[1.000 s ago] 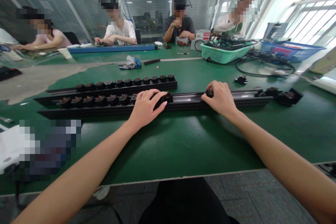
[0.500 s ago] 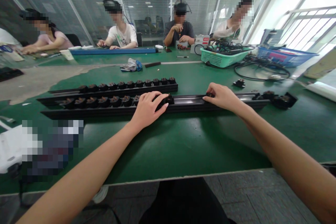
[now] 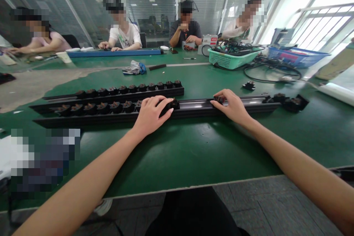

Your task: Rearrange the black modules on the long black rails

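A long black channel [image 3: 193, 113] lies across the table in front of me, its inside shiny. Black round modules with copper-coloured contacts [image 3: 90, 108] sit in a row along its left part. My left hand [image 3: 151, 115] curls over the right end of this row, its fingers around a black module [image 3: 174, 104]. Further right, my right hand [image 3: 231, 106] pinches another small black module [image 3: 219, 99] at the channel, mostly covered by the fingers. Between the two hands a stretch of bare channel shows. I cannot tell whether the right-hand module touches the channel floor.
Behind lies a second black channel [image 3: 138, 95] with a similar row. Loose modules [image 3: 295, 102] lie at the right end, and one small black part [image 3: 249, 85] lies behind. Further back are a crumpled glove [image 3: 134, 68], a green basket of cables [image 3: 233, 59] and several people across the table.
The whole view has shifted slightly, so things appear a little further left. My right hand has turned a little, showing more of its module. My left hand keeps its place on the row.
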Demonstrator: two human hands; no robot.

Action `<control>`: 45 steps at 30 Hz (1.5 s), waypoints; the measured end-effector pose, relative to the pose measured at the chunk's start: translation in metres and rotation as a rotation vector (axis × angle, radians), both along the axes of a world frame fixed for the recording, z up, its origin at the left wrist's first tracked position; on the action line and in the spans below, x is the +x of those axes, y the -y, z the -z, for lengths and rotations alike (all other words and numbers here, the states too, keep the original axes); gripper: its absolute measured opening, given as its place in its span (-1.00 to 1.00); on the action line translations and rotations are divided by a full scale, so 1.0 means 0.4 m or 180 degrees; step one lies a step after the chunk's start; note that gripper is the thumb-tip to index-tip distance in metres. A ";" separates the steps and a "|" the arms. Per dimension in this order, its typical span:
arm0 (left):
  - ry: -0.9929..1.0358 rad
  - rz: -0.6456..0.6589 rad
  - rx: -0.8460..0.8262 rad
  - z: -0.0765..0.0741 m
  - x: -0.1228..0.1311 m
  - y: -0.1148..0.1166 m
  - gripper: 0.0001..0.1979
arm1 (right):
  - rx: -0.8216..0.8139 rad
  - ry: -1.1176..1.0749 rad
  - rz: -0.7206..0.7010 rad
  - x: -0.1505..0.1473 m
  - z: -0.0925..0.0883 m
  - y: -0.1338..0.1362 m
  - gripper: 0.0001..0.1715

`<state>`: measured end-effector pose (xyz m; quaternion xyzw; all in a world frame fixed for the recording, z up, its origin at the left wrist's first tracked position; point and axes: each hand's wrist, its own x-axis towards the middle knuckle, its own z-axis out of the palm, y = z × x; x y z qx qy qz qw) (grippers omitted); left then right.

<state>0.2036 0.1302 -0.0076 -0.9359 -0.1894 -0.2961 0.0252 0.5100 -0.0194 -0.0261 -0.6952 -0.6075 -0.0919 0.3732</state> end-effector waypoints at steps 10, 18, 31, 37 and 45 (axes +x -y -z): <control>0.0005 0.0024 0.0037 0.001 0.003 -0.003 -0.62 | 0.0129 0.0215 -0.0061 -0.002 -0.001 0.005 -0.69; -0.0122 0.0040 0.0181 0.000 -0.001 -0.009 -0.61 | 0.0083 0.0396 -0.0192 0.007 -0.001 0.011 -0.63; -0.0093 0.0057 0.0166 0.001 -0.001 -0.009 -0.62 | 0.0093 0.0393 -0.0065 0.006 -0.002 0.014 -0.69; -0.0065 0.0092 0.0132 0.004 0.000 -0.011 -0.62 | 0.0108 0.0377 0.0008 0.003 -0.006 0.014 -0.72; -0.0061 0.0100 0.0150 0.002 -0.002 -0.011 -0.62 | 0.0135 0.0378 0.0100 0.004 -0.015 0.017 -0.76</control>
